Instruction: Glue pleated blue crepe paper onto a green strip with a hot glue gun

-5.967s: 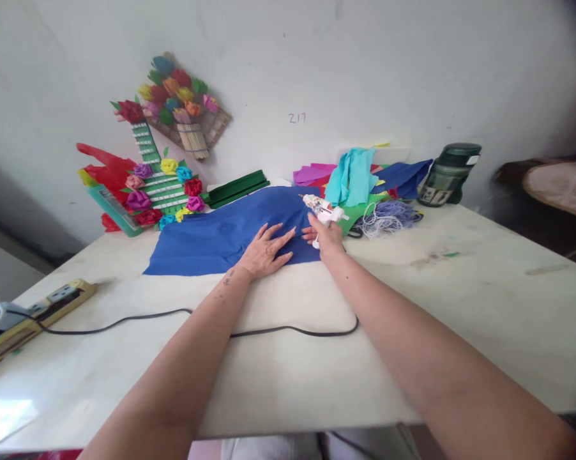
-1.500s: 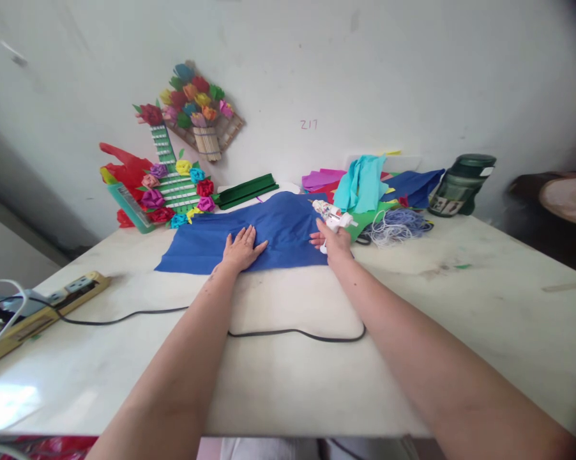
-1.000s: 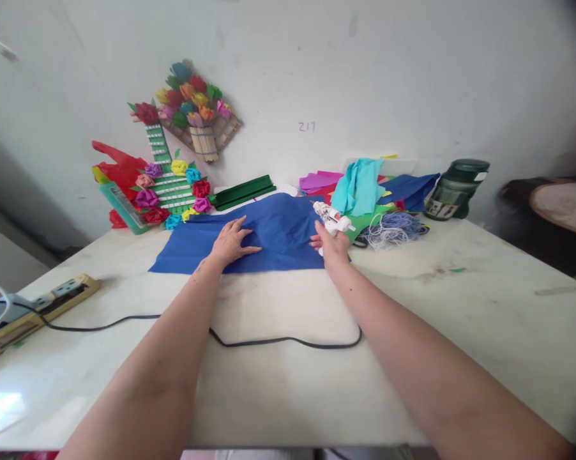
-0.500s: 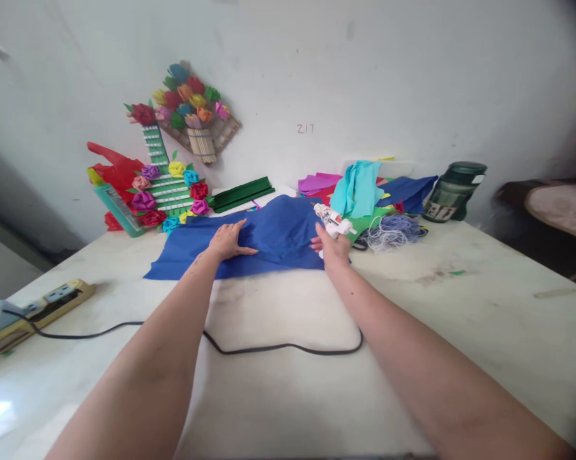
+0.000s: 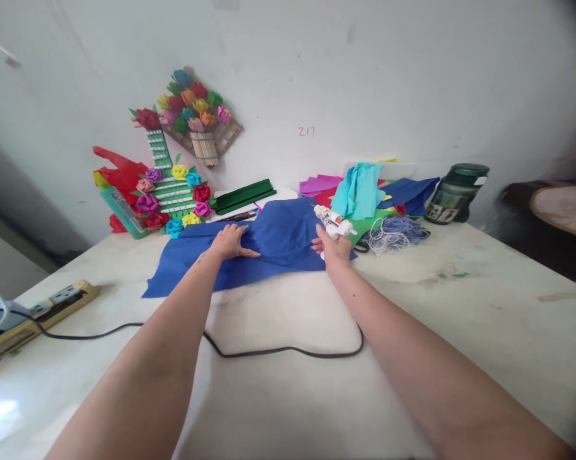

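Note:
A wide blue sheet (image 5: 283, 233), crepe paper or cloth by its look, lies wrinkled across the table with a raised hump in its middle. What makes the hump is hidden beneath it. My left hand (image 5: 229, 243) rests on the sheet left of the hump, open, thumb and fingers apart. At the right end of the sheet, my right hand (image 5: 336, 250) is closed round the handle of a white glue gun (image 5: 333, 223). The gun's nozzle points up and left, towards the hump.
A black cord (image 5: 278, 351) crosses the table near me; a power strip (image 5: 65, 300) lies left. Behind stand a flower-decorated guitar model (image 5: 173, 191), a green bottle (image 5: 122, 211) and a dark jar (image 5: 458, 195). Coloured paper (image 5: 359, 191) and tangled yarn (image 5: 398, 233) lie right.
The lower left part of the blue sheet has shifted towards me, and its hump looks smoother. My hands stay nearly in place, the right still holding the glue gun. The view has tilted slightly.

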The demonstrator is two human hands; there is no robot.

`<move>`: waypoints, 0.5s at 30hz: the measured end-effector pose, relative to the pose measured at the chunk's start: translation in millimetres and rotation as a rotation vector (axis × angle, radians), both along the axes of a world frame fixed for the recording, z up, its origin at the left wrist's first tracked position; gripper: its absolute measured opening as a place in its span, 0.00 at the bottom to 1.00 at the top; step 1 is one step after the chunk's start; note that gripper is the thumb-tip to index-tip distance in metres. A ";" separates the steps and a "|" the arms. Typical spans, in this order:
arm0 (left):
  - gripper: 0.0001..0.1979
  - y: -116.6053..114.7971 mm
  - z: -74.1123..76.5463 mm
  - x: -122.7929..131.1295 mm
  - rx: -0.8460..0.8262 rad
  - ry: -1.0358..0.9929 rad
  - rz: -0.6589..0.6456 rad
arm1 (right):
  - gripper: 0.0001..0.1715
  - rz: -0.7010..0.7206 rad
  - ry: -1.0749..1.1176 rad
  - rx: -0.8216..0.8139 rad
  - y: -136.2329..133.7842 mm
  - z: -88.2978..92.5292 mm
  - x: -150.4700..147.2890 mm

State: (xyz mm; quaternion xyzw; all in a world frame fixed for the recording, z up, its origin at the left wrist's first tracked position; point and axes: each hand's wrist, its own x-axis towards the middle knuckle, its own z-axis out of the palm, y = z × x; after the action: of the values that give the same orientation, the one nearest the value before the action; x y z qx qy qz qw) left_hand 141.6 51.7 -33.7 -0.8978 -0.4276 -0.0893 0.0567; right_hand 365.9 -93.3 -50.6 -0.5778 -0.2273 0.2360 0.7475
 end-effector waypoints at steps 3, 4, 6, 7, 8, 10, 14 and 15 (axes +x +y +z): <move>0.48 -0.2 0.6 0.3 -0.010 0.026 -0.012 | 0.12 -0.004 -0.008 0.000 -1.0 1.0 -0.2; 0.47 -0.3 0.7 0.3 -0.013 0.029 -0.012 | 0.12 -0.004 -0.008 0.001 -1.3 1.3 -0.3; 0.44 -0.3 0.9 -0.1 -0.022 0.027 -0.008 | 0.12 -0.005 -0.003 0.007 -1.5 1.3 -0.4; 0.43 -0.1 1.3 -0.7 -0.029 0.022 -0.006 | 0.12 -0.005 -0.001 0.012 -1.3 1.0 -0.4; 0.43 0.3 2.2 -1.4 -0.041 0.019 -0.010 | 0.12 -0.005 -0.001 0.018 -1.0 0.5 -0.2; 0.42 2.0 5.2 -3.8 -0.087 0.025 -0.041 | 0.12 -0.002 -0.001 0.027 -0.3 -0.4 0.3; 0.41 5.9 13.7 -10.6 -0.213 0.075 -0.117 | 0.12 -0.010 0.009 0.036 -0.4 -0.1 0.7; 0.40 6.3 15.2 -12.3 -0.233 0.074 -0.125 | 0.12 -0.014 0.012 0.038 -0.9 0.6 0.7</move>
State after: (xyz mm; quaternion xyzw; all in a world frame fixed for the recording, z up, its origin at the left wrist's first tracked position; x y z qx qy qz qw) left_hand 129.3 58.0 -18.5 -0.9258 -0.3760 -0.0091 -0.0376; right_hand 366.6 -94.2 -50.0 -0.5636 -0.2232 0.2296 0.7615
